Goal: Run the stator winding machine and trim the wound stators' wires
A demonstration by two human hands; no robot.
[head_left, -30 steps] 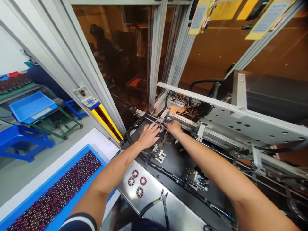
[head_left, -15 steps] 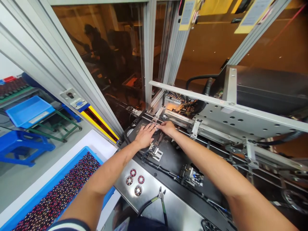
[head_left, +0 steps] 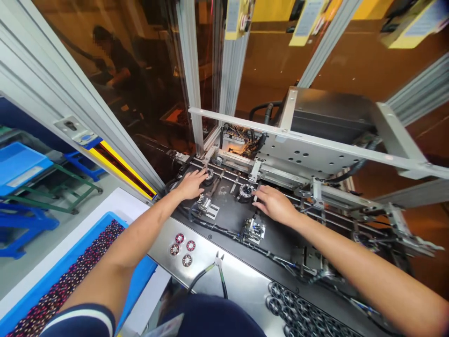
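My left hand (head_left: 191, 185) lies with fingers stretched out at the left end of the black machine bed (head_left: 224, 199), its fingertips at a round metal part (head_left: 209, 176). Whether they press on it I cannot make out. Farther right, my right hand (head_left: 275, 204) is beside a second ring-shaped part (head_left: 246, 191) seated on a dark round holder. Its thumb and fingers are apart, and I see nothing between them. A metal sensor bracket (head_left: 209, 208) stands on the bed just below my left hand.
Wound stator cores (head_left: 187, 260) and cutting pliers (head_left: 219, 262) lie on the steel ledge. Many dark rings (head_left: 291, 304) are piled at its right. A blue tray (head_left: 140, 276) of wound cores stands at left. Rails (head_left: 228, 178) and a yellow light barrier (head_left: 122, 168) border the bed.
My right hand has moved away from my left hand, rightward along the bed to the second round part. My left hand stays at the left part. The view has swung right.
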